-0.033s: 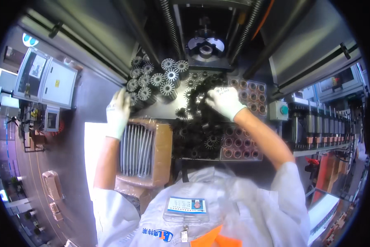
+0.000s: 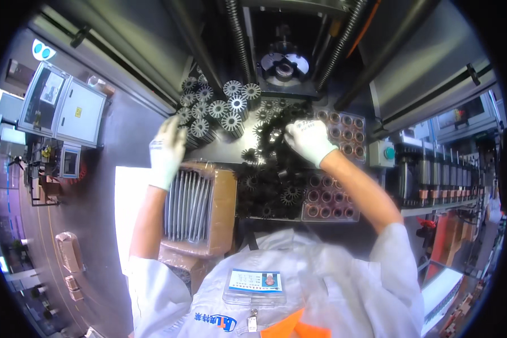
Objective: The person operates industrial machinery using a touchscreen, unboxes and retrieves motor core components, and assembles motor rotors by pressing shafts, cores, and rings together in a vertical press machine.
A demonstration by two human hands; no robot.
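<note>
My left hand (image 2: 169,149), in a white glove, is at the left side of a group of slotted metal cores (image 2: 218,109). Its fingers are stretched out and loosely bent, next to the nearest cores; whether they touch one cannot be seen. These cores stand upright as round stacks with toothed tops. My right hand (image 2: 310,139), also gloved, has its fingers curled in at the edge of a heap of black toothed pieces (image 2: 270,132). What those fingers hold, if anything, is hidden. More black toothed pieces (image 2: 290,195) lie nearer to me.
Clear trays of copper-coloured rings (image 2: 348,135) (image 2: 326,211) lie right of the heap. An open cardboard box (image 2: 224,208) with upright thin grey sheets stands front left. A press fixture (image 2: 284,70) is at the back between springs and posts. A green button box (image 2: 384,153) is at right.
My left hand has shifted slightly right, closer to the cores, and its fingers have turned a little. My right hand stays in almost the same place at the heap.
</note>
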